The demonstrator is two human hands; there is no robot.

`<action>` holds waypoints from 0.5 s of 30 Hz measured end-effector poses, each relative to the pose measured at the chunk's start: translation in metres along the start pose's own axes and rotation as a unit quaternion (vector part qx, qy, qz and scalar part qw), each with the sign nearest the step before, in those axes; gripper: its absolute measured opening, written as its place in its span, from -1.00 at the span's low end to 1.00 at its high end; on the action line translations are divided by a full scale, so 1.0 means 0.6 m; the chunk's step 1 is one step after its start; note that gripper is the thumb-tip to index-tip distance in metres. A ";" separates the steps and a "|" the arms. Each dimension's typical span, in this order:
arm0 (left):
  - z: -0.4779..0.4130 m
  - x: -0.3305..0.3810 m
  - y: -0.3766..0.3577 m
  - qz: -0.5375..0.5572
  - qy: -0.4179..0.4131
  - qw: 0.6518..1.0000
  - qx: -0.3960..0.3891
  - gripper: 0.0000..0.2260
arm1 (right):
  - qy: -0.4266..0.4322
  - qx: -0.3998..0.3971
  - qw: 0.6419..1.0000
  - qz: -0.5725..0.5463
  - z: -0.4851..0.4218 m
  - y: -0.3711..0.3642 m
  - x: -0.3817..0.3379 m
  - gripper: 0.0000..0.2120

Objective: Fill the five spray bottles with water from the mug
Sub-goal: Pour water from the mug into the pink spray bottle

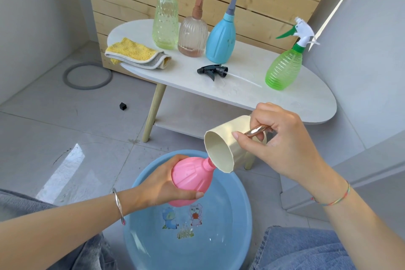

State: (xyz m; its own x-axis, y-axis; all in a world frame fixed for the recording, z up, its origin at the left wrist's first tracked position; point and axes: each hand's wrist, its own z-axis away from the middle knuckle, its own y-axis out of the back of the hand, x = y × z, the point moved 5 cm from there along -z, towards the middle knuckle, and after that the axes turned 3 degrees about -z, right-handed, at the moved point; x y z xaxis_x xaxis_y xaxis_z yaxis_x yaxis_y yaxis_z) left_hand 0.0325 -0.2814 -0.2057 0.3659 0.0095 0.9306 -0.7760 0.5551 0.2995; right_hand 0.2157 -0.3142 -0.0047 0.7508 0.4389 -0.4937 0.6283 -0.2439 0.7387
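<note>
My left hand [160, 184] grips a pink spray bottle [190, 176] without its head, tilted over the blue basin [241, 215]. My right hand [278, 138] holds a cream mug [221, 144] by its copper handle, tipped far over so its rim meets the pink bottle's open neck. On the white table [241, 92] stand a pale green bottle [165, 22], a clear brownish bottle [192, 33], a blue bottle [220, 39] and a bright green bottle [283, 66], each with its spray head on. A black spray head [213, 70] lies loose on the tabletop.
A folded yellow and grey cloth [135, 53] lies on the table's left end. The basin holds water and sits on the tiled floor between my knees. A grey ring [87, 75] and a small black cube [123, 106] lie on the floor at left.
</note>
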 end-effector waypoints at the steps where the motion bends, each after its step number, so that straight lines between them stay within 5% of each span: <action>1: 0.000 0.000 0.000 0.001 0.001 1.000 0.000 -0.21 | 0.007 0.000 1.000 0.007 0.000 -0.001 -0.001 -0.64; 15: 0.001 -0.002 0.001 0.008 0.007 1.000 0.002 -0.19 | 0.093 0.014 0.995 0.043 0.002 -0.008 -0.019 -0.64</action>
State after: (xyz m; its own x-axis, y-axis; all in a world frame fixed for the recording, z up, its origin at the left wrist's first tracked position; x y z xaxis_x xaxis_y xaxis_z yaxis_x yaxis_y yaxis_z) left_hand 0.0313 -0.2814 -0.2065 0.3602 0.0312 0.9324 -0.7843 0.5513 0.2845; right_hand 0.2043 -0.3192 -0.0029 0.7531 0.5665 -0.3346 0.5712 -0.3105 0.7598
